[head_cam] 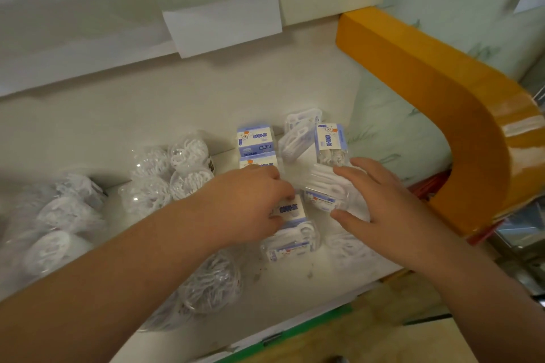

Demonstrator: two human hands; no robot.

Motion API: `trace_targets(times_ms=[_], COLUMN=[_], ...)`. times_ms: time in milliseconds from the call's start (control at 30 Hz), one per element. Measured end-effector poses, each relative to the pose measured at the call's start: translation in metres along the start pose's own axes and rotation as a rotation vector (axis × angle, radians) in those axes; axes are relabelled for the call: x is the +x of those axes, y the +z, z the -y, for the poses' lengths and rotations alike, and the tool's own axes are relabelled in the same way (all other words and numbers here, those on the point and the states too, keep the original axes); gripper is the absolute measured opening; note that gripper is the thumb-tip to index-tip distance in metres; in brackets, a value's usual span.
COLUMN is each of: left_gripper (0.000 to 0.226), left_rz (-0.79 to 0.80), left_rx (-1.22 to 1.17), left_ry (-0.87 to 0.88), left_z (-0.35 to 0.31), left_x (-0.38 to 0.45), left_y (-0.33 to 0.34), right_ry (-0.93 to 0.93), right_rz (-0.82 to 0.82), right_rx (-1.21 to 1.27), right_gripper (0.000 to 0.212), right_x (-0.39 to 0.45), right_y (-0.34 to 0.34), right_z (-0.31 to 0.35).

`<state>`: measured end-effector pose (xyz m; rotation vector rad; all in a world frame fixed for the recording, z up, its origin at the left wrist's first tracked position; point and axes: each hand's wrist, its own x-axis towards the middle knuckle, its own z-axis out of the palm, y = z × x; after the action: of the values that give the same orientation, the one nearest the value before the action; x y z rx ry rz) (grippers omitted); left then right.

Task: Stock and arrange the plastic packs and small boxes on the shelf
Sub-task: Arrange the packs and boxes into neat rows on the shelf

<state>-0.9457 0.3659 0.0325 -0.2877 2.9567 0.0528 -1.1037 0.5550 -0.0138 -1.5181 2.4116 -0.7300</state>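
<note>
On the white shelf [295,91] stand several small clear boxes of white floss picks with blue-and-white labels. My left hand [250,203] grips one such box [290,211] at its top, near the shelf's middle. My right hand [380,200] holds another clear box [323,188], tilted on its side, fingers around its right end. Two labelled boxes [255,141] stand behind my left hand, and two more [330,141] behind my right. One box [290,244] lies in front. Round clear plastic packs [188,156] of picks fill the left side.
An orange curved shelf frame [460,115] bounds the right side. A white paper tag [224,26] hangs from the shelf above. More round packs [212,283] lie under my left forearm near the green-edged front rim [309,321].
</note>
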Motion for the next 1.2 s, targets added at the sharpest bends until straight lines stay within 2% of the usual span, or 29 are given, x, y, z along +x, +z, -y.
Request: trace_targets(times_ms=[200, 367, 567, 700, 833, 900, 967, 1033, 1100, 1200], left_gripper=[0.038, 0.039, 0.035, 0.031, 0.034, 0.043, 0.05, 0.044, 0.032, 0.03], left_rz=[-0.027, -0.025, -0.054, -0.072, -0.129, -0.045, 0.068, 0.087, 0.039, -0.006], left_rx=[0.012, 0.059, 0.149, 0.148, -0.024, -0.117, -0.093, -0.037, -0.006, 0.009], left_ry=[-0.012, -0.108, -0.139, -0.132, -0.075, -0.02, -0.001, 0.009, 0.013, 0.03], left_z=[0.0, 0.004, 0.008, 0.008, -0.004, -0.017, -0.029, -0.035, -0.036, -0.037], left_x=[0.0, 0.003, 0.005, 0.003, -0.005, -0.01, -0.014, -0.015, -0.012, -0.005], left_y=[0.006, 0.003, 0.002, 0.002, -0.005, -0.007, -0.002, 0.007, 0.011, 0.014], right_ry=[-0.082, -0.08, -0.124, -0.088, -0.025, -0.019, -0.025, -0.041, -0.046, -0.058], right_rz=[0.132, 0.239, 0.173, 0.154, 0.163, 0.182, 0.211, 0.231, 0.243, 0.224], right_rx=[-0.018, -0.087, -0.14, -0.138, -0.192, -0.192, -0.159, -0.151, -0.207, -0.312], right_gripper=[0.085, 0.102, 0.086, 0.074, 0.076, 0.074, 0.071, 0.07, 0.069, 0.066], right_x=[-0.028, -0.037, -0.037, -0.037, -0.038, -0.038, -0.038, -0.038, -0.038, -0.044], right_y=[-0.004, 0.006, 0.013, 0.016, 0.016, 0.017, 0.017, 0.015, 0.012, 0.01], right_z=[0.0, -0.006, -0.01, -0.01, -0.013, -0.013, -0.013, -0.012, -0.01, -0.008])
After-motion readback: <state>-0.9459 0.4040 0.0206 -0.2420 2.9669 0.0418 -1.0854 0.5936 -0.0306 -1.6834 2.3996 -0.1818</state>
